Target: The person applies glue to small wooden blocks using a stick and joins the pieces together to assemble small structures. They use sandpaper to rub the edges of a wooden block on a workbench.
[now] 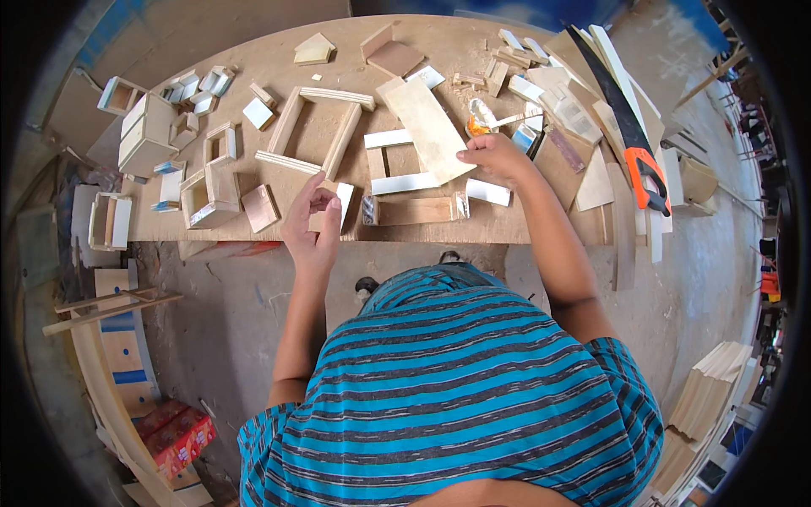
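Observation:
My right hand (494, 159) pinches the near right end of a thin pale wooden board (429, 127), which slants over a small frame with white strips (397, 183). My left hand (311, 221) is open, its index finger extended and its other fingers loosely bent. That fingertip is by the near corner of a larger rectangular wooden frame (345, 139); from this view I cannot tell if they touch. Beside the left thumb is a white block (344, 201). Between my hands, near the table edge, lies a shallow wooden piece with raised ends (416, 210).
A handsaw with an orange handle (646, 179) lies on offcuts at the right. An open tub of white paste (481, 114) has a stick across it. Several small wooden boxes (150, 135) crowd the table's left side. A red patterned carton (177, 438) is on the floor at lower left.

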The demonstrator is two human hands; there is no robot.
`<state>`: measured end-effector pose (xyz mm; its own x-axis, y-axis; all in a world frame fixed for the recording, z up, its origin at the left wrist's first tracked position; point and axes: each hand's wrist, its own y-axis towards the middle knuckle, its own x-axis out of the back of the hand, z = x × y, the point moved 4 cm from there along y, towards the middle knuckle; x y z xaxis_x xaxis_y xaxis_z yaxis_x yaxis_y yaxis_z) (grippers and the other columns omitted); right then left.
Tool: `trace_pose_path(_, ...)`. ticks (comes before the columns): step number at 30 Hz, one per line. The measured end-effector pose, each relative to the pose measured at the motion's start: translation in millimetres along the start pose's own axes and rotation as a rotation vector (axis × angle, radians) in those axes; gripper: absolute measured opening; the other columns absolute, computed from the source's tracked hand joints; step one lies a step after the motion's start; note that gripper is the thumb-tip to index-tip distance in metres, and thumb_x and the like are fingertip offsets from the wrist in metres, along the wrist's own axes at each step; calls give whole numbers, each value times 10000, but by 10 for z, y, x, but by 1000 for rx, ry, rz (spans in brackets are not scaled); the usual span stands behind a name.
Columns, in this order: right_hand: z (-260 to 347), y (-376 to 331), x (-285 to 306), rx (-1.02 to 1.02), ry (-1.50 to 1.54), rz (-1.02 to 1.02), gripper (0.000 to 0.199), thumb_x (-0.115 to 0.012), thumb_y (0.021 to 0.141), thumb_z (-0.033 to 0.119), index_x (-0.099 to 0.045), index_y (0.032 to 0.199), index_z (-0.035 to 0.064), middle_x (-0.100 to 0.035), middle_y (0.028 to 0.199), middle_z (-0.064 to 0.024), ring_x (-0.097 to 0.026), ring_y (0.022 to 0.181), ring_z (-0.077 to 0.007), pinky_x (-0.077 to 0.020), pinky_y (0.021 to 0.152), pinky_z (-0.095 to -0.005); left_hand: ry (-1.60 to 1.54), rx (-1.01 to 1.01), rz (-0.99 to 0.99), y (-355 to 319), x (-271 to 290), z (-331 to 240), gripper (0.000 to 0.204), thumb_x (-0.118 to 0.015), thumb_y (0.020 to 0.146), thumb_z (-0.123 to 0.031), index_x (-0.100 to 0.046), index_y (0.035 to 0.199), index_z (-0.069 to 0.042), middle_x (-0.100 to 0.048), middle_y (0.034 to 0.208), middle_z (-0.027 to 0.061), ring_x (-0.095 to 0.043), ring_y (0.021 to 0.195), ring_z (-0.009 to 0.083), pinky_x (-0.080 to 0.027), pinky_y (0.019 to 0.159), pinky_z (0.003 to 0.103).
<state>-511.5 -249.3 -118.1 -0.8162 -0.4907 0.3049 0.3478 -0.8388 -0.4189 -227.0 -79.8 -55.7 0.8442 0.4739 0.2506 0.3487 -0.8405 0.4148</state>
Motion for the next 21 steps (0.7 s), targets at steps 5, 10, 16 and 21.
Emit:
trace_pose_path(5,438,-365,-33,221,-88,-114,143,-717,794,167,-636,797,49,-530,669,57,-415,570,-20,-311,499,-186,42,-7,40,218,-32,-21,351,-572,869,-85,-550,1205,17,-625,858,73,-588,771,116,-483,723,251)
trace_pose_path(10,1059,-1154,-80,894,-554,-484,131,-719,725,94,-653,826,45,-525,683,-33,-514,568,-147,-424,515,-267,-503,390,63,470,0,-114,549,-357,973,-403,-474,1280,38,-622,873,80,-601,775,136,-495,725,269)
trace_pose_path(16,1081,-1616,-186,1204,-907,-525,220,-727,674,89,-670,886,85,-551,763,-31,-567,655,-199,-462,526,-302,-670,567,217,477,29,-257,430,-532,907,-198,-492,1270,29,-652,881,61,-623,794,112,-492,723,236)
trace_pose_path(21,1019,-1591,-83,972,-398,-605,269,-710,762,125,-651,1014,52,-601,840,-14,-576,687,-145,-469,563,-251,-629,562,206,387,-22,-175,497,-642,797,25,-501,1273,2,-667,862,59,-621,757,81,-476,673,187)
